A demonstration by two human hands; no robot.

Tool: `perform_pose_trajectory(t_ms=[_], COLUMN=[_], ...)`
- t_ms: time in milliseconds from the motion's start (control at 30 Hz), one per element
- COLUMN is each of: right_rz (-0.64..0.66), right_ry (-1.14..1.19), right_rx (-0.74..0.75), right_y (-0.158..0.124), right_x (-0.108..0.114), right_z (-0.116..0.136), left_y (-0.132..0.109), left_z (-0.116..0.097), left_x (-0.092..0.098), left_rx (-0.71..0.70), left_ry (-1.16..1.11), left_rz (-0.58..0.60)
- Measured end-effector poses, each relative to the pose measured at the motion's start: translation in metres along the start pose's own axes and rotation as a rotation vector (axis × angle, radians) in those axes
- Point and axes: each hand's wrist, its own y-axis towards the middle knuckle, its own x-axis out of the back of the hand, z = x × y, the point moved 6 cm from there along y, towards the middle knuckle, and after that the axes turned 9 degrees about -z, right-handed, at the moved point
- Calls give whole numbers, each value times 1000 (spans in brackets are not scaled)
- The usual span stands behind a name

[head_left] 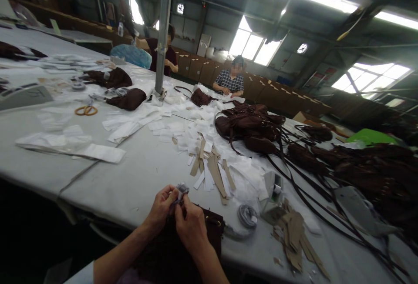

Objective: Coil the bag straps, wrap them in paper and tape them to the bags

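Observation:
My left hand point(160, 209) and my right hand point(192, 227) are close together at the table's front edge, fingers pinched. Between them is a small greyish piece in clear wrapping point(182, 188); its exact kind is too blurred to tell. Below my hands hangs a dark brown bag point(214, 227) with brass-coloured eyelets near its top edge, partly hidden by my forearms. To the right of the bag a coiled grey wrapped strip point(247, 216) lies on the table, its loose end stretching toward the bag.
Strips of brown card point(215, 173) and white paper lie ahead. A tape dispenser point(273, 195) stands to the right, near piled brown bags point(254, 127) with long straps. Yellow-handled scissors point(86, 110) lie left. A metal post point(161, 36) rises from the table; two people work beyond.

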Motion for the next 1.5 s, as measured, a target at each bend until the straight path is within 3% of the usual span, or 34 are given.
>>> perform_pose_trajectory(t_ms=[67,233,433,633,733,933,1167,1500], right_rz=[14,-248,-125,-34,-14,-322,-255,-178], right_ry=[78,397,385,379,433,320,252,300], right_rx=[-24,-316,-232,-328,-348,-191,-96,-206], right_y=[4,10,23,23,21,4,-4,-8], right_x=[4,14,14,13,8,26,16,9], right_z=[-3,-34,-32,-40,-42,-27,-13,-6], left_y=[0,2,-2,-3,-1,8,5,3], left_z=[1,1,1,10,12,5,8,5], left_x=[1,-1,-5,-6,-3,1,-2,-1], left_rx=[12,40,68,232,280,178,158,52], left_ry=[-16,2,56,23,-26,-80,-48,17], left_rz=[-19,-1,74,201,198,62,44,79])
